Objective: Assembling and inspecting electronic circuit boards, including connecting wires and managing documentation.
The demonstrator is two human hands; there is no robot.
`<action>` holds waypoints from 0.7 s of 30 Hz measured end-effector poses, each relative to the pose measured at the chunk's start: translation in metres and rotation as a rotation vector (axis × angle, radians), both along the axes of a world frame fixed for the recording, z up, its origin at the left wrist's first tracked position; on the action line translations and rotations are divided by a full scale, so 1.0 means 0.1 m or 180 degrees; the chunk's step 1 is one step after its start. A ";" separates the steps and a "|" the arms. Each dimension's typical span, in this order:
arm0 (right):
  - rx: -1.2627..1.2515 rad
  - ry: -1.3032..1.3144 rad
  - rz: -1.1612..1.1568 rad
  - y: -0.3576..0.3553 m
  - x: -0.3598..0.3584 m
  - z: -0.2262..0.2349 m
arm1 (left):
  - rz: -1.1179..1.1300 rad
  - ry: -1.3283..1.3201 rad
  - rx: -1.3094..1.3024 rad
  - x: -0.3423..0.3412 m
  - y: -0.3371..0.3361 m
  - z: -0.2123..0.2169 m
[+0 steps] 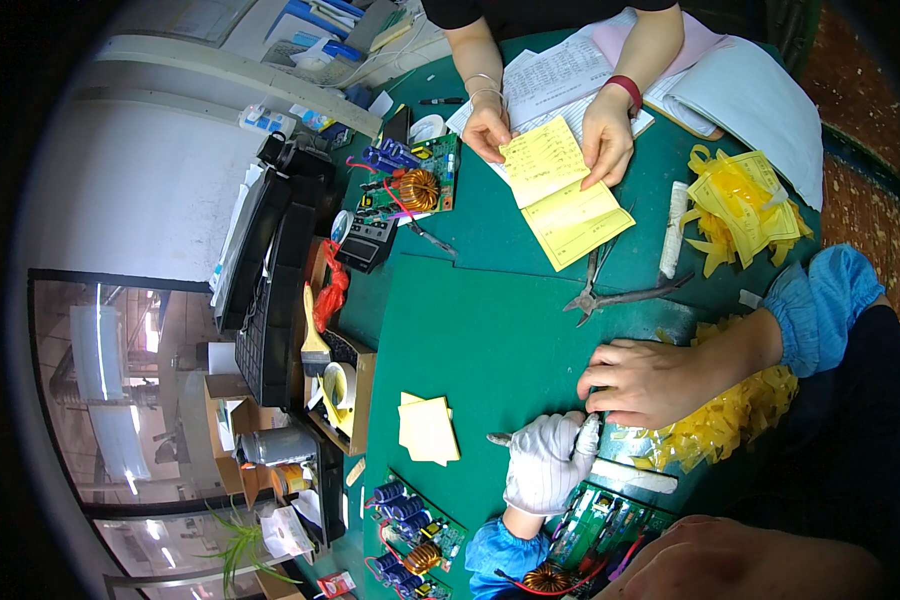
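Observation:
My left hand (548, 466), in a white glove with grimy fingertips, is closed near the table's edge. What it holds is hidden; a short dark tip juts out on its left side. Against its raised finger rest the bent fingers of my bare right hand (645, 383), the thumb out of sight. Anything pinched between them cannot be made out. Under my right wrist lies a heap of yellow tape-like strips (685, 445). Just below the hands are a white stick-shaped roll (635, 476) and a green circuit board (600, 530) with a copper coil. Both my forearms wear blue sleeves.
Across the green table (480, 330), a co-worker's hands hold yellow slips (560, 190) over papers. Pliers (610, 295) and yellow labels (740, 205) lie nearby. Circuit boards (415, 180), pale yellow notes (430, 430), a calculator (367, 240) and a cardboard box (363, 400) stand left.

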State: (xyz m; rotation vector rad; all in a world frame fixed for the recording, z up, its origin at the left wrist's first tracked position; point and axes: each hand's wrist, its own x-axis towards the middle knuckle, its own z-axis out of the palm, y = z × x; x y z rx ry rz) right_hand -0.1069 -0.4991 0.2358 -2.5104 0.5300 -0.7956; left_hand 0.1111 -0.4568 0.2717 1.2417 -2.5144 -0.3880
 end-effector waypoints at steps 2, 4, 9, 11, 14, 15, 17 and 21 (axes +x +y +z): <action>0.0002 -0.0005 0.0001 0.00 0.00 0.00 | -0.0004 0.0001 -0.0009 0.01 0.00 -0.01; 0.0004 -0.0012 0.0001 0.00 0.00 0.00 | -0.0009 0.0001 -0.0017 0.01 0.00 0.00; -0.0006 -0.0021 0.0000 0.01 0.00 -0.01 | -0.0029 0.0058 0.0058 0.01 0.00 0.00; -0.0008 -0.0028 -0.0002 0.01 0.00 -0.01 | -0.0032 0.0064 0.0057 0.01 0.00 0.01; -0.0005 -0.0030 0.0003 0.01 -0.01 -0.01 | -0.0027 0.0065 0.0056 0.00 0.00 0.00; -0.0003 -0.0028 0.0011 0.01 -0.01 -0.01 | -0.0019 0.0058 0.0053 0.00 0.00 0.00; 0.0005 -0.0033 0.0015 0.01 -0.01 -0.01 | -0.0016 0.0048 0.0064 0.00 -0.01 0.00; 0.0001 -0.0032 0.0014 0.00 0.00 0.01 | -0.0022 0.0029 0.0073 0.00 -0.01 0.04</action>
